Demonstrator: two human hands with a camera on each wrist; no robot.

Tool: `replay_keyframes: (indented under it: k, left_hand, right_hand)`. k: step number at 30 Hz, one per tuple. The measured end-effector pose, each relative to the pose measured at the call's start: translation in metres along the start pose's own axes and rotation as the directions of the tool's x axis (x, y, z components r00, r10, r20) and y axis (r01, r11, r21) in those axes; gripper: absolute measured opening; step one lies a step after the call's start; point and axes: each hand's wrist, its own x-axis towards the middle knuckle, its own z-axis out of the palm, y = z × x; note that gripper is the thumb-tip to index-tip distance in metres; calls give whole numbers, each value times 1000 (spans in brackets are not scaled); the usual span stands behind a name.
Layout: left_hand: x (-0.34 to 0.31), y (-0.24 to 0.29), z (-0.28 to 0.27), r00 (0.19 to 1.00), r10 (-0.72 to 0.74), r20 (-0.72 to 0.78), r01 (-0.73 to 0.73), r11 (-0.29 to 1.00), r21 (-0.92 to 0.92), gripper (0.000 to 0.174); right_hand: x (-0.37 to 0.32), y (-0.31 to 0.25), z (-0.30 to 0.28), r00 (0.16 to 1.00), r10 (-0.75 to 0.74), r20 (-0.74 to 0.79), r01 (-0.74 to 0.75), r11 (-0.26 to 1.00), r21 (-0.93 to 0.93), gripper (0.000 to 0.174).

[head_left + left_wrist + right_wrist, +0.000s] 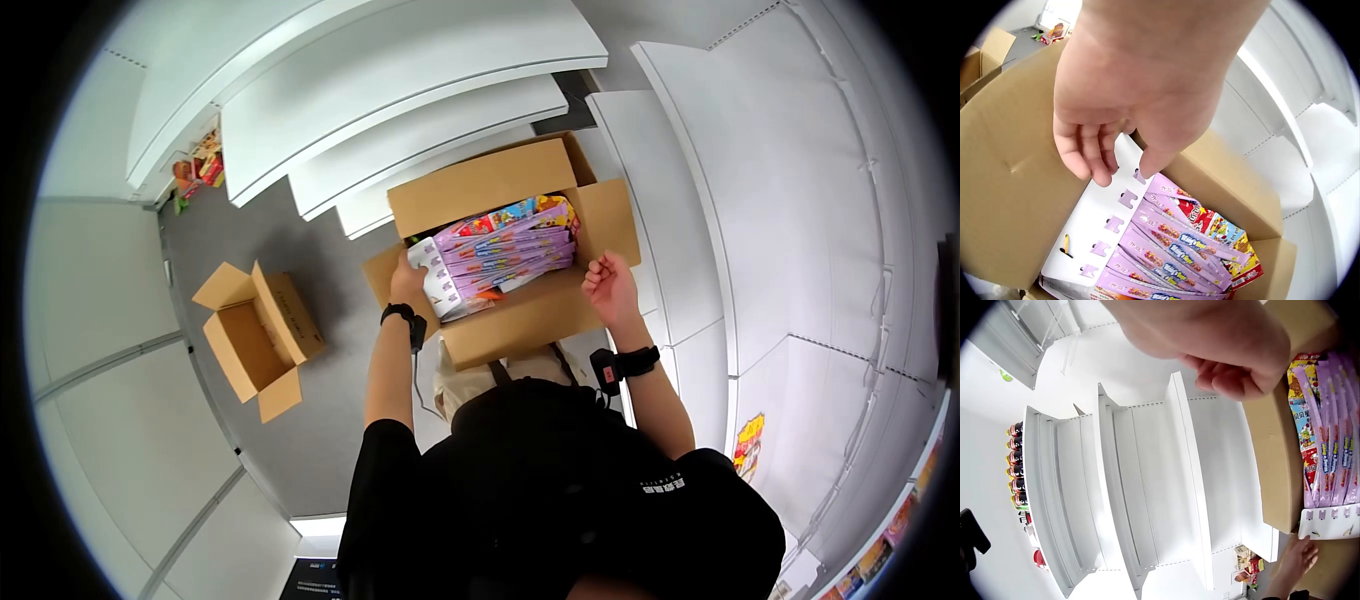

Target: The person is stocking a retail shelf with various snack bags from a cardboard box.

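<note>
Purple packets (515,250) on a white card (432,275), boxed between your two hands

Your left hand (403,285) reaches over the near-left wall, its fingers and thumb bent about the end of the card; whether they pinch it cannot be told. Your right hand (612,288), well apart from the left, is held above the opposite flap, fingers curled toward the palm, with nothing visible in them.

Between your hands, inside the open cardboard box (485,188), the long packets lie overlapped in a fan, one end toward the lavender tabs (1099,250) along the card, beside your left fingers. Expect a light but floppy load: the film looks slick and soft, the card thin, probably stiff enough to lift by yet easily creased. Take hold of the card at its edge, clear of the tabs, and support the loose ends with your right palm, lest the packets swing or slide.

Beyond the packets, against the wall farther from you, lie red and blue packs (1225,228). Left of your left hand, a smaller open box (288,310) rests on the floor (330,440). Ahead of both hands stand white shelves (420,70), with more to the right of your right hand.
</note>
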Motion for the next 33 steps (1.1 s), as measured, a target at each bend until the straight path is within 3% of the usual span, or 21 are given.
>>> replay_keyframes:
  k: [4,5,8,9,13,16,19,22,25,28,29,33]
  left_hand:
    - [16,4,8,999,-35,-33,44,939,341,62]
    - [22,2,11,996,-51,-69,71,940,333,52]
    - [45,-6,16,991,-105,86,71,942,328,38]
    - [36,6,12,998,-51,37,36,940,338,30]
    - [32,13,6,987,123,101,-146,952,268,32]
    - [25,17,6,962,121,243,-165,971,172,32]
    - [29,-13,26,902,257,346,-285,958,30,36]
    - [10,-6,19,938,247,244,-317,896,312,32]
    - [23,-2,16,891,398,217,-415,909,39,29]
    - [51,16,28,864,389,319,-345,920,-187,25]
    - [12,57,-3,865,379,330,-256,898,-359,26]
    - [-16,135,-27,797,509,325,-285,792,-539,24]
  right_hand:
    - [-11,8,-13,989,-65,-132,66,998,2,17]
    - [-13,12,-18,984,-73,-164,78,997,20,17]
    - [-27,21,-13,970,-101,-220,116,991,59,16]
    - [-30,27,-12,967,-103,-232,127,988,88,16]
    - [-47,52,-11,955,-152,-254,195,969,153,15]
    - [-70,67,-6,934,-214,-286,270,948,172,16]
    - [-88,80,-3,917,-276,-287,339,919,200,16]
    - [-107,94,-4,898,-328,-293,395,894,213,16]
    - [-123,110,-8,884,-351,-307,430,870,243,16]
    - [-144,119,-27,871,-368,-325,460,844,276,17]
    - [-149,126,-36,866,-375,-330,471,834,287,17]
    - [-167,128,-43,827,-407,-388,532,791,303,16]
